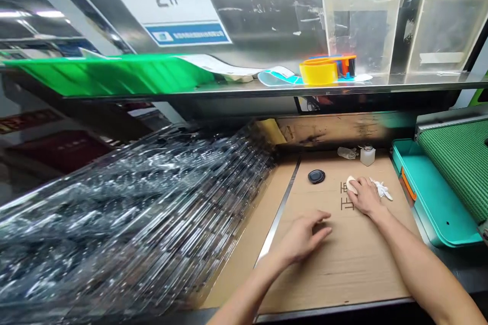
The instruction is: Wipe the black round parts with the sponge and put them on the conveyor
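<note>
My left hand [305, 236] rests on the brown cardboard sheet [343, 264], fingers loosely curled over a small dark object that is mostly hidden. My right hand [365, 195] lies farther back on the cardboard, fingers closed over a small pale pad [351, 184]. A white crumpled cloth [382, 189] lies just right of that hand. A round black disc [316, 176] sits on the cardboard behind my left hand, untouched.
A big stack of clear plastic trays [125, 228] fills the left. A small white bottle [367, 155] stands at the back. A teal bin [430, 198] and green ribbed conveyor [461, 162] are on the right. Yellow tape rolls [319, 70] sit on the steel shelf.
</note>
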`<state>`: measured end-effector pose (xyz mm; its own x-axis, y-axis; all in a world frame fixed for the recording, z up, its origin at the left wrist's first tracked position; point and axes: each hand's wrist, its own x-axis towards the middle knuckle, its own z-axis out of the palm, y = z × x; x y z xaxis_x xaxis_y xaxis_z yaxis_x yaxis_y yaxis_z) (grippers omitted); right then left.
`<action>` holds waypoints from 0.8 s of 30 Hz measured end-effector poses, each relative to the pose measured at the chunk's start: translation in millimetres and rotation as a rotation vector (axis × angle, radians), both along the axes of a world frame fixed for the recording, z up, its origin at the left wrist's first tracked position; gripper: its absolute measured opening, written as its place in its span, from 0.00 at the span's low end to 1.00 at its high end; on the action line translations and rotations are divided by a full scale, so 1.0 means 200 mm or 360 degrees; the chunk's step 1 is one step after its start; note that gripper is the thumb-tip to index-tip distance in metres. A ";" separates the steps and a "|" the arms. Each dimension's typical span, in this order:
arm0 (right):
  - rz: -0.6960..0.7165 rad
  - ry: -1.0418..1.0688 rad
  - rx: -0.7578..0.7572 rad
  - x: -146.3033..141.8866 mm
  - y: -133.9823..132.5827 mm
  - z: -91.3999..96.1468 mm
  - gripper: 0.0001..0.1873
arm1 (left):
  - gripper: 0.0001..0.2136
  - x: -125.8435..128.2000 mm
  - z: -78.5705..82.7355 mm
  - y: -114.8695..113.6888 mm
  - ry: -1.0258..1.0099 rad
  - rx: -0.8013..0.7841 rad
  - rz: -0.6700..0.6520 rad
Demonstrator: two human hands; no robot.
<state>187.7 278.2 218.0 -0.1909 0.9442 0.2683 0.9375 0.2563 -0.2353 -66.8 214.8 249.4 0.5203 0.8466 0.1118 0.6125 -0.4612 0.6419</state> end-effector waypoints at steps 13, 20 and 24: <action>0.0122 0.0199 -0.0028 0.00 -0.03 -0.07 0.22 | 0.41 -0.07 -0.16 1.01 0.0668 0.0085 0.0261; 0.0069 0.0202 0.0038 -0.04 0.00 -0.12 0.21 | 0.36 0.45 0.26 0.98 0.0737 0.0797 0.0235; 0.0130 0.0209 0.0160 -0.10 0.03 -0.15 0.20 | 0.26 1.31 0.68 0.75 0.0387 0.0937 -0.0420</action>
<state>168.5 284.3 187.4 -0.2233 0.8942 0.3881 0.8755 0.3590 -0.3235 195.3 364.1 386.2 0.7692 0.5221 0.3684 0.5266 -0.8445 0.0974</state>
